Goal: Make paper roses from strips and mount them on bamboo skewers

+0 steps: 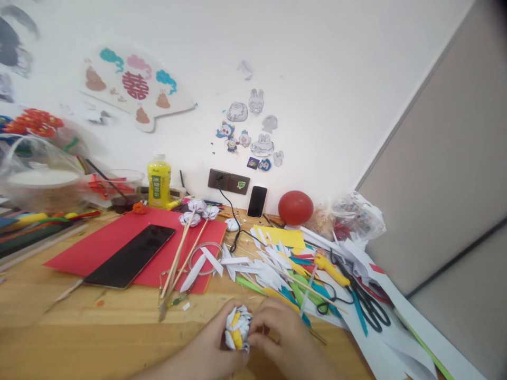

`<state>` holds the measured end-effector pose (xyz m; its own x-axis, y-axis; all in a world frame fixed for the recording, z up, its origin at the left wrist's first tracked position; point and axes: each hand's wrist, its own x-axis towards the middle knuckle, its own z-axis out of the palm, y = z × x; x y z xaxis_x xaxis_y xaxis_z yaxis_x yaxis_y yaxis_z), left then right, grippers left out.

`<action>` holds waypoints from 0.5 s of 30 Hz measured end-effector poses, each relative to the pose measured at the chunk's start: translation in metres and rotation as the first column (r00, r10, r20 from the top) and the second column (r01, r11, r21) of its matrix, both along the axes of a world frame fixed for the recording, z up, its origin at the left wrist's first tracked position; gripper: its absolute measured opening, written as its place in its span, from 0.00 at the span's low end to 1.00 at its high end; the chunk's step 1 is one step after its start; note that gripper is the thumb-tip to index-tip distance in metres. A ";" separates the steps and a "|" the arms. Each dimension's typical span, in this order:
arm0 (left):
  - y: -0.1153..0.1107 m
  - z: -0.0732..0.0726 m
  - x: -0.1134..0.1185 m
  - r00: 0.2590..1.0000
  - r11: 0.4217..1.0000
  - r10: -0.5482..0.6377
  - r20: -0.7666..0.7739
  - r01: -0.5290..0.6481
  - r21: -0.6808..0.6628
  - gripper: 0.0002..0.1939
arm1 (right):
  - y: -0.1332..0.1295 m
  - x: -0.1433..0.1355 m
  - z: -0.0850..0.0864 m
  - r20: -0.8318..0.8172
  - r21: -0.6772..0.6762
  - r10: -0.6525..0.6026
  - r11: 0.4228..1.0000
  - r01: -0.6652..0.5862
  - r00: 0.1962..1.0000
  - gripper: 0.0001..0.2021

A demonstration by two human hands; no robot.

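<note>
In the head view, a small paper flower with white folded petals and some yellow ones sits low at the centre, above the table's near part. My left hand is closed round its left side and underside. The fingers of my right hand are bent and pinched at the flower's right edge, touching the petals. Whether a separate petal is between those fingertips is hidden. Just beyond lie white paper strips and finished white paper flowers on wooden sticks.
A black tablet rests on red paper at left. To the right are a yellow glue gun, black-handled scissors and paper scraps. A yellow-labelled bottle, a phone and a red balloon stand along the wall.
</note>
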<state>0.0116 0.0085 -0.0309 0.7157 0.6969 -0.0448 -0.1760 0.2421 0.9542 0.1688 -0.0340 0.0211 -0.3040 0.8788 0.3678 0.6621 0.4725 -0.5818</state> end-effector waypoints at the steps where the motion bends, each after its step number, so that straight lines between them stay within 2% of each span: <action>1: 0.000 0.000 0.000 1.000 1.000 -0.003 -0.004 0.003 -0.006 0.21 | 0.000 -0.001 0.000 0.007 0.002 -0.005 1.000 0.005 1.000 0.03; 8: -0.002 0.005 -0.001 1.000 1.000 -0.008 0.000 0.008 0.004 0.21 | -0.001 -0.001 0.000 -0.015 0.029 0.001 1.000 -0.001 1.000 0.03; 11: -0.002 0.001 -0.002 0.999 1.000 -0.006 -0.032 0.006 0.000 0.21 | 0.000 0.001 0.001 -0.044 0.019 0.052 0.998 -0.052 0.998 0.08; 15: -0.002 -0.002 -0.002 1.000 1.000 0.006 -0.024 -0.006 -0.005 0.23 | 0.001 0.001 0.003 0.032 0.081 0.074 0.994 -0.076 0.997 0.09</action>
<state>0.0098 0.0068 -0.0325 0.7099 0.7012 -0.0655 -0.1544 0.2457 0.9570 0.1702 -0.0333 0.0236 -0.3797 0.8201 0.4280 0.6391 0.5670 -0.5196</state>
